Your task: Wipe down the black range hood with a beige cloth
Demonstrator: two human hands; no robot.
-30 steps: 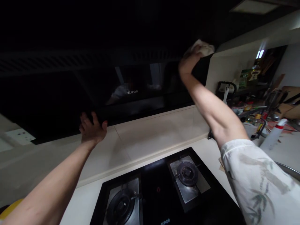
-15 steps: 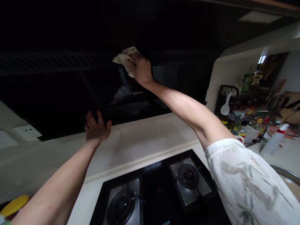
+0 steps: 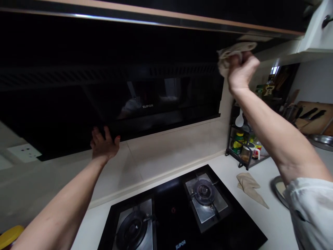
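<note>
A glossy black range hood [image 3: 78,100] with a slatted vent strip spans the wall. My right hand [image 3: 241,71] is raised at its right end, closed around a crumpled beige cloth [image 3: 225,60] near the hood's upper right part. Whether the cloth touches the surface there I cannot tell. Lower left, my left hand [image 3: 104,144] rests against the hood's bottom edge, fingers spread, holding nothing. Below both arms lies a black gas hob [image 3: 169,229] with two burners.
A second beige cloth [image 3: 248,185] lies on the white counter [image 3: 223,165] right of the hob. Behind it stands a black rack [image 3: 229,142] with jars and bottles. A knife block [image 3: 304,121] is farther right. Wall sockets [image 3: 24,152] are at left; a cabinet [image 3: 317,31] hangs upper right.
My right hand has carried the cloth from the hood's middle to its right end. My left hand stays on the lower edge. The second cloth on the counter has come into view.
</note>
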